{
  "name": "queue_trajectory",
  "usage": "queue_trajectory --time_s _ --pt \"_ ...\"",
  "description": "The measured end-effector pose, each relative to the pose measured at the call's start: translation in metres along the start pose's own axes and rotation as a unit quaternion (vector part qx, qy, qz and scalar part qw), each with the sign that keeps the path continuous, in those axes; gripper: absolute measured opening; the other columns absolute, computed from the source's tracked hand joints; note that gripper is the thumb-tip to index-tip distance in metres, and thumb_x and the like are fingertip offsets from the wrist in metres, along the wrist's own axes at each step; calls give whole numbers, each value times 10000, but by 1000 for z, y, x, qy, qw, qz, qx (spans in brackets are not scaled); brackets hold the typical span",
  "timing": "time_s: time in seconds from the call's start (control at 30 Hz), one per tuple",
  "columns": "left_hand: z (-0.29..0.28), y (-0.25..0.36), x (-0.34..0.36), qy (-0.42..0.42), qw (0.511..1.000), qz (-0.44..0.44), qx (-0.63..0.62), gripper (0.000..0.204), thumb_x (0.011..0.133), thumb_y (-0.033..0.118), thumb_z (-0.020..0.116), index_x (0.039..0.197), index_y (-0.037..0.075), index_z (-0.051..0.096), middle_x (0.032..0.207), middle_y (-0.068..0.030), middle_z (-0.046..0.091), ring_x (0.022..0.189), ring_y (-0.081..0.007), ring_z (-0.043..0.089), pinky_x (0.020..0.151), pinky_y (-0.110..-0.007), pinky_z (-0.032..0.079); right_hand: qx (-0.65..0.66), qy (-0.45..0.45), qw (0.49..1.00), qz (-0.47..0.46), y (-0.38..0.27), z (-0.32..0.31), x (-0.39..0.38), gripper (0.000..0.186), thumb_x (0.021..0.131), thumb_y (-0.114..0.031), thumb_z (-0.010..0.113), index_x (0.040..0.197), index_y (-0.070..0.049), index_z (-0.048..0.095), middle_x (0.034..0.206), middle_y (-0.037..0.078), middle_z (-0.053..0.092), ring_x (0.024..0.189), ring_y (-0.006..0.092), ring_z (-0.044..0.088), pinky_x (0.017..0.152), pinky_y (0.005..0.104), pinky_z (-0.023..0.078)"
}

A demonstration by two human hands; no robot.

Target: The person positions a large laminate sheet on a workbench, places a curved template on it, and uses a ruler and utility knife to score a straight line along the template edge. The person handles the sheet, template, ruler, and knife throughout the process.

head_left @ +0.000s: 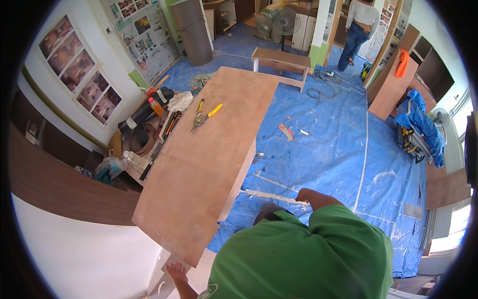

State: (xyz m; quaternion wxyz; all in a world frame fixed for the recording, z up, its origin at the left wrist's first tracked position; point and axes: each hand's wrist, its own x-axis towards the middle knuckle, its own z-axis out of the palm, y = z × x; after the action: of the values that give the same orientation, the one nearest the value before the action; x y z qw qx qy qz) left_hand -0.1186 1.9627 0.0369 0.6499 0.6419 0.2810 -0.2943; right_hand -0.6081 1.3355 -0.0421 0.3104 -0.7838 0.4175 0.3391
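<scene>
A long reddish-brown wooden panel (199, 164) stretches away from me, its raised long side facing the blue-covered floor. At its near end, my left hand (177, 271) is beside the corner with its fingers spread; whether it touches the wood is unclear. My right hand (302, 196) is in front of my green shirt, over the floor, its fingers curled. A pale strip (271, 196) on the floor runs up to that hand, and I cannot tell whether the hand holds anything. Yellow-handled snips (200, 115) rest on the panel's far part, beside a yellow-handled tool (215, 110).
Left of the panel are an orange bottle (156, 106), a clear bottle (135, 159) and several tools. A low bench (282, 65) and a fan (284, 22) stand beyond. Cable (326, 84) lies near a doorway, where another person (356, 30) stands. Blue sheeting (318, 159) covers the floor.
</scene>
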Motion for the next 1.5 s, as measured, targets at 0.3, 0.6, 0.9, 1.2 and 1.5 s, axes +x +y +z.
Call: queue_trajectory --time_s 0.3,0.6,0.9,1.2,1.5 --pt "-65 -221 -97 -25 707 48 706 422 949 340 649 1232 33 584 1013 -146 655 785 -279 640 632 -477 592 156 38 981 -109 22 -48 35 268 927 -274 679 1105 -91 760 992 108 753 851 267 710 764 413 575" --pt "74 -302 -231 -60 836 -12 545 330 951 283 665 1075 -22 644 980 -167 703 719 -261 714 619 -386 635 95 -33 994 -51 120 -64 50 306 943 -317 657 889 -24 729 801 146 716 702 264 681 626 403 554" --pt "103 -309 -281 35 940 -83 328 316 961 218 630 1211 51 725 1291 -176 667 1164 -285 664 1019 -436 539 171 -63 982 46 106 -56 58 215 925 -291 665 938 -77 688 703 65 625 571 217 600 488 412 483" --pt "93 -285 -288 -99 955 -80 267 425 952 421 713 1138 39 725 1130 -106 732 1043 -241 700 924 -385 561 166 -44 972 -163 -86 -48 50 368 957 -245 689 1249 -19 682 949 73 729 752 170 660 639 331 523" --pt "-24 -319 -212 -6 973 18 228 257 833 279 762 966 61 738 958 -120 746 914 -234 710 828 -387 556 69 -23 916 -395 -290 -13 -55 359 1007 -188 653 1308 7 642 1050 75 716 908 133 663 792 298 530"
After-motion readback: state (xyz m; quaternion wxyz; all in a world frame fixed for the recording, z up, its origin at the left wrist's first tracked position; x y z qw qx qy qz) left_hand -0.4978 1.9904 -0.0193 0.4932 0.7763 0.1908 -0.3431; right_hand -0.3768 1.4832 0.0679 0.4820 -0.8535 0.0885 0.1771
